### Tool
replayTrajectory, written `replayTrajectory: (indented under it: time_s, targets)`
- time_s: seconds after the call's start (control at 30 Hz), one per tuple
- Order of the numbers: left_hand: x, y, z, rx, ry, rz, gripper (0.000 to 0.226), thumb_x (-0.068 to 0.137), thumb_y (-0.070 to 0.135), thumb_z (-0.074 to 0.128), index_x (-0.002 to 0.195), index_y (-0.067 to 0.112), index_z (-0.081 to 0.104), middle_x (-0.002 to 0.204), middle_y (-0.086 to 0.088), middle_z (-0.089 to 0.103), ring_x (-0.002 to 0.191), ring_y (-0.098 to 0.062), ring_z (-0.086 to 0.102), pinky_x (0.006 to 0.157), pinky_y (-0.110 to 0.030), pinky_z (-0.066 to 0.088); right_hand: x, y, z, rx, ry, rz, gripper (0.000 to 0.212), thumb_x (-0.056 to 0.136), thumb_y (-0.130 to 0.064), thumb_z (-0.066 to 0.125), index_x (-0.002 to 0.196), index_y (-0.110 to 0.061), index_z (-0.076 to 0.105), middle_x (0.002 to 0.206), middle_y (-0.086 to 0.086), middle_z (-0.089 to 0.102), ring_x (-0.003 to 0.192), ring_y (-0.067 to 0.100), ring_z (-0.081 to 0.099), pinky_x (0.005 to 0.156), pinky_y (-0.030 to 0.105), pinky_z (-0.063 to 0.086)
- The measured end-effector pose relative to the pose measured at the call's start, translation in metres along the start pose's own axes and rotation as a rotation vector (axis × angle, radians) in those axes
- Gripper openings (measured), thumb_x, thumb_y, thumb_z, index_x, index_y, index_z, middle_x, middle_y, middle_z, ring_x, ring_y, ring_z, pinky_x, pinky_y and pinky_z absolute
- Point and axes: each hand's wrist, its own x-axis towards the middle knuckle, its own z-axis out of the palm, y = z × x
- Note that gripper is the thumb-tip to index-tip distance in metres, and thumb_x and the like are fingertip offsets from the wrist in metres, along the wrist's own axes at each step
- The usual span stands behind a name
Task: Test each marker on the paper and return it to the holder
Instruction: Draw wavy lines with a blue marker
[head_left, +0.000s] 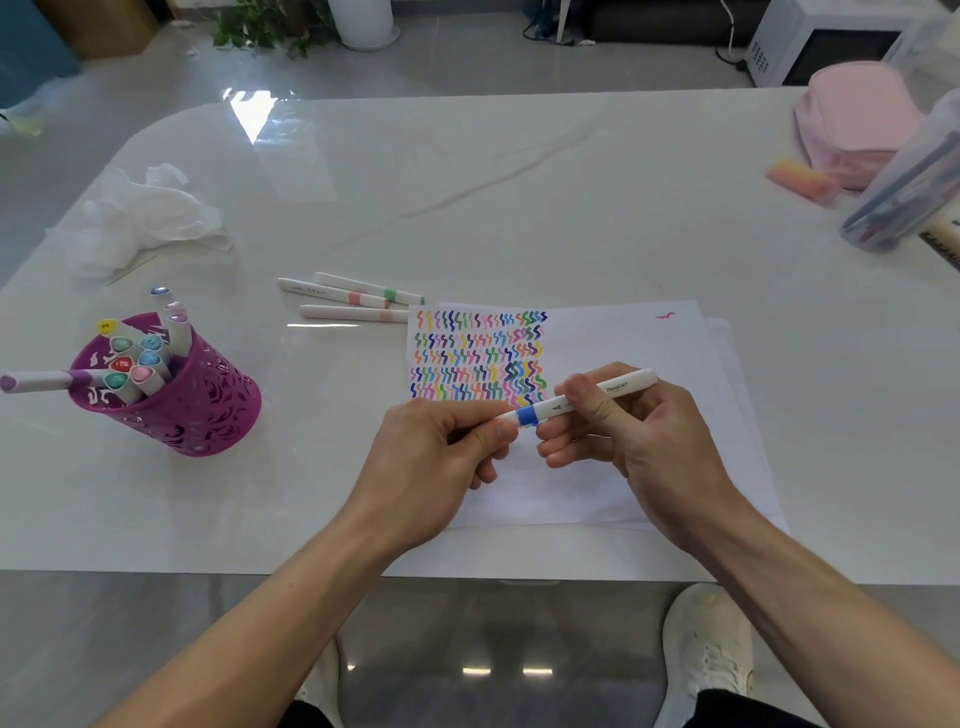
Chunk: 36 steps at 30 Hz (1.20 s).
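both hands are on one blue-banded marker (551, 409), held just above the paper (623, 338) near the bottom row of squiggles. its long axis runs low-left to up-right. the end w/ the blue band sits in the gap btwn the hands, and the tail end pokes out past the r knuckles. left hand (441, 457) has thumb + forefinger pinched on the short white bit left of the band. right hand (644, 436) has its fingers curled round the barrel. can't tell if the cap is seated, coming off or going on: the joint is under the l fingertips and no tip shows.

judgement: this looks like a cap step, so the next move runs along the marker's own axis, w/ the l hand working the cap.

the purple mesh holder (208, 410) stands well off to the left, w/ markers upright in it and a purple-capped one (41, 382) lying across its rim. it's nearer the l hand but the barrel is in the r, so a return prob. means a reach across or a handover.

three more markers (353, 304) lie flat on the table (519, 182), just beyond the paper's top-left corner.
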Motion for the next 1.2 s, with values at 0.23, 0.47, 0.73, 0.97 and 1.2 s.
replayTrajectory:
  time_s: [0.23, 0.47, 0.73, 0.97, 1.2]
  targets:
    - [0.001, 0.001, -0.003, 0.016, -0.001, 0.03, 0.013, 0.093, 0.02, 0.068, 0.097, 0.019, 0.08, 0.069, 0.0, 0.071, 0.056, -0.008, 0.06, 0.057, -0.022, 0.053, 0.0, 0.001, 0.002, 0.012, 0.006, 0.001, 0.037, 0.089, -0.026, 0.065, 0.101, 0.009, 0.068, 0.08, 0.024, 0.075, 0.07, 0.043, 0.074, 0.065, 0.038, 0.063]
    - [0.001, 0.004, -0.003, -0.001, -0.011, 0.023, 0.012, 0.093, 0.019, 0.068, 0.094, 0.022, 0.08, 0.07, -0.003, 0.071, 0.058, -0.011, 0.061, 0.058, -0.026, 0.055, -0.002, 0.003, 0.001, 0.016, 0.0, 0.009, 0.036, 0.088, -0.029, 0.066, 0.101, 0.004, 0.072, 0.084, 0.023, 0.076, 0.075, 0.041, 0.076, 0.069, 0.039, 0.064]
    - [0.002, 0.02, -0.01, -0.233, 0.085, 0.033, 0.006, 0.086, 0.015, 0.074, 0.091, 0.015, 0.077, 0.071, -0.01, 0.071, 0.06, -0.014, 0.063, 0.061, -0.022, 0.054, 0.003, -0.003, 0.005, 0.129, 0.03, 0.064, 0.035, 0.081, -0.03, 0.073, 0.1, -0.001, 0.072, 0.079, 0.021, 0.073, 0.069, 0.031, 0.071, 0.063, 0.031, 0.059]
    - [0.003, 0.025, -0.03, -0.416, 0.318, 0.11, 0.016, 0.08, 0.025, 0.074, 0.09, 0.013, 0.073, 0.09, -0.012, 0.076, 0.083, -0.023, 0.073, 0.083, -0.036, 0.06, 0.005, 0.006, -0.003, -0.364, 0.179, -0.021, 0.021, 0.095, -0.035, 0.07, 0.097, -0.015, 0.065, 0.062, 0.008, 0.071, 0.049, 0.017, 0.06, 0.051, 0.025, 0.048]
    - [-0.017, 0.039, -0.065, -0.116, 0.514, 0.319, 0.014, 0.09, 0.015, 0.074, 0.101, 0.022, 0.071, 0.1, 0.005, 0.076, 0.098, -0.014, 0.073, 0.086, -0.028, 0.057, 0.003, 0.024, -0.006, -1.179, 0.159, -0.17, 0.037, 0.098, -0.045, 0.059, 0.07, -0.021, 0.055, 0.059, -0.006, 0.061, 0.063, 0.026, 0.06, 0.061, 0.037, 0.047]
